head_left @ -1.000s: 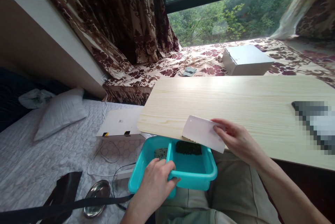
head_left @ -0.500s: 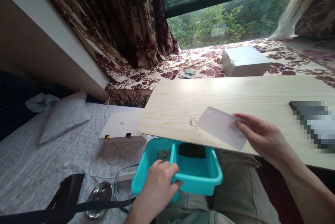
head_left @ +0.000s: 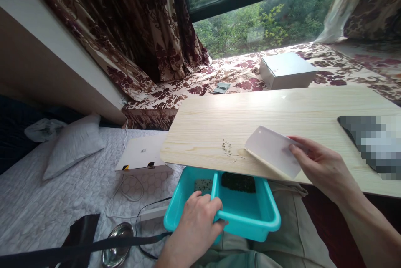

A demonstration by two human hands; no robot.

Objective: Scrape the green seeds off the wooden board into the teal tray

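Note:
My left hand [head_left: 200,222] is closed over the near rim of a turquoise two-part tub [head_left: 274,222], at its divider. The left compartment holds pale grains mixed with dark ones [head_left: 203,185]; dark green beans or seeds [head_left: 238,182] fill the far end of the right one. In my right hand [head_left: 316,161] is a translucent white plastic scraper [head_left: 272,149], pinched by its right end and tilted above the wooden tabletop [head_left: 200,122]. To the left of its edge lies a small scatter of dark and pale grains [head_left: 227,147], apart from the scraper.
A blurred dark object [head_left: 372,147] lies at the table's right end. A white box [head_left: 286,69] and folded cloth [head_left: 222,87] sit on the window ledge. On the bed are a white carton [head_left: 142,151], a steel bowl [head_left: 117,245], cables and a pillow [head_left: 75,147]. A dark strap [head_left: 84,245] crosses the lower left.
The scraper in my right hand has moved right, away from the scattered grains, which now show more pale bits. The tub has shifted slightly right with my left hand on it; the view has turned a little.

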